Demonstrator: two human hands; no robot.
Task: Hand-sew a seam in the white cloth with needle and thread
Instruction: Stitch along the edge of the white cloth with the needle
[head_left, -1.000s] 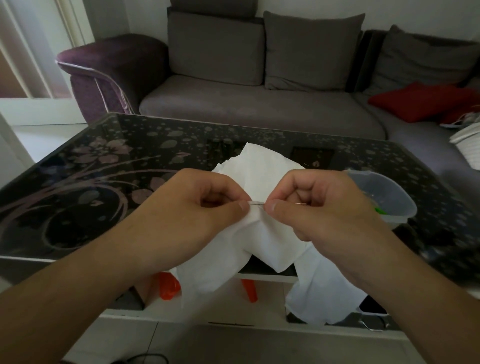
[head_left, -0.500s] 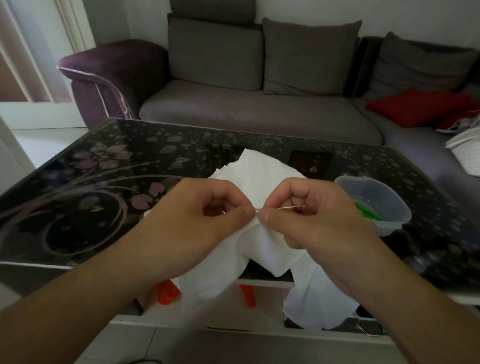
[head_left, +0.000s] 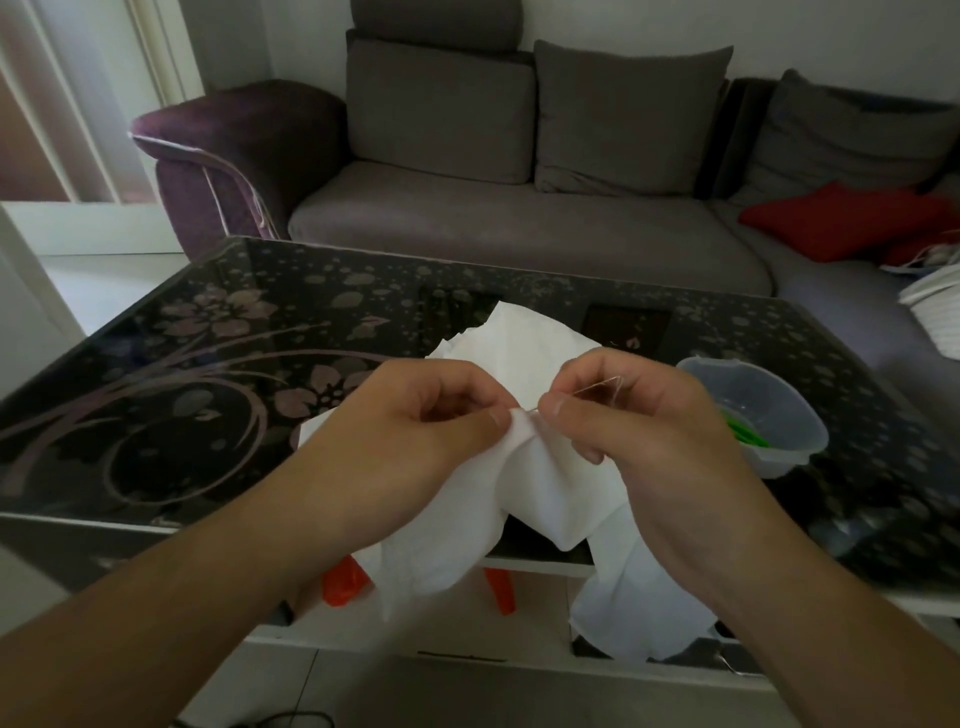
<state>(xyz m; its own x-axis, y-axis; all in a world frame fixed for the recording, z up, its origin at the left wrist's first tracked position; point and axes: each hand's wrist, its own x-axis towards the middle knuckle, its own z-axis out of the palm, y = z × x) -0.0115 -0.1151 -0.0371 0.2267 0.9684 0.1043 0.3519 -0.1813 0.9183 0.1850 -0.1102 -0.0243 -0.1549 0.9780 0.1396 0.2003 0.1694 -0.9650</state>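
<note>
Over glossy table (head_left: 156, 395) | both hands' fingers (head_left: 488, 415) pinch soft crumpled white cloth (head_left: 535, 483)

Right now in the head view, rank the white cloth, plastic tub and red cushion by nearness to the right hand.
1. white cloth: pinched by the right hand.
2. plastic tub: on the table, just right.
3. red cushion: far right, on the sofa.

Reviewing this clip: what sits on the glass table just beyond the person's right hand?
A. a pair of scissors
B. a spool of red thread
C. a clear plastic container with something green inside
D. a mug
C: the clear plastic container stands on the table beside the right hand, with green items inside.
</note>
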